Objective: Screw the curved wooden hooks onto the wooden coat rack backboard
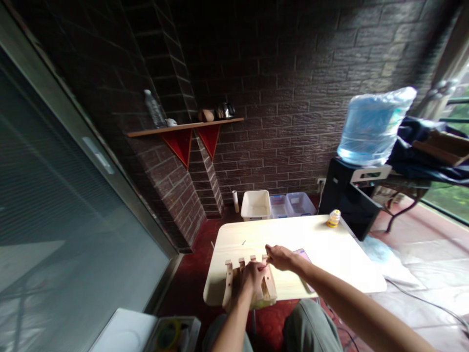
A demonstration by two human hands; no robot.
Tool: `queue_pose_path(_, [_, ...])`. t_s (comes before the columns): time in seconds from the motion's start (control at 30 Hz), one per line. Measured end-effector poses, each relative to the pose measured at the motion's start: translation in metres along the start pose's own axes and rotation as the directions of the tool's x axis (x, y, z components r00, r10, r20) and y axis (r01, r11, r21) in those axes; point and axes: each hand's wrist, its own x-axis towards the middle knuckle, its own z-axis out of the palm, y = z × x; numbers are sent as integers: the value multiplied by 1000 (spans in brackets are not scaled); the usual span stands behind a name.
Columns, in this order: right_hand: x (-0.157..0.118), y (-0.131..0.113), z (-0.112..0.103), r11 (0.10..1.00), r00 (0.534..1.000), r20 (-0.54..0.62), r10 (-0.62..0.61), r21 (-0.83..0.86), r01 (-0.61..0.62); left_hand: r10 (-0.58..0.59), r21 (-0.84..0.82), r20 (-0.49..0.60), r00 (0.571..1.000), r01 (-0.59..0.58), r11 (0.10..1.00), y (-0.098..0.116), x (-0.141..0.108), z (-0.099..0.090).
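A small wooden slatted piece point(270, 284) with several pale slats and dark holes lies at the near edge of the light table point(293, 232). My left hand point(252, 275) rests over its middle slats, fingers pinched together near the rightmost slat. Something small and reddish shows at those fingertips, too small to name. Just to the right, my right hand point(279, 257) is closed in a fist by the top end of that slat. What it grips is hidden by the fingers. Farther up the table lies a small thin dark item point(244, 242), perhaps a screw.
A flat pink phone-like object point(302, 253) lies partly under my right forearm. A small jar with yellow point(333, 218) stands at the far right corner. Beyond the table are a cream bin point(255, 204), clear bins point(299, 203) and a water dispenser point(351, 193).
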Motion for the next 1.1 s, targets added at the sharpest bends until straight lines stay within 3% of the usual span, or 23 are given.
queue_pose_path(0.1, [-3,-1,-1,1000,1000,10,-17,-1,17,62,4,-21,998,-62,998,-2,1,1])
queue_pose_path(0.4, [2,-3,-6,994,995,-17,-95,-51,94,84,1,-25,996,-84,996,-4,5,6])
queue_pose_path(0.87, [8,6,6,997,995,-63,-79,-4,79,70,28,-50,996,-69,997,-11,15,19])
queue_pose_path(1.1, [10,5,7,999,999,5,-38,8,38,66,1,-43,997,-66,998,-13,13,18])
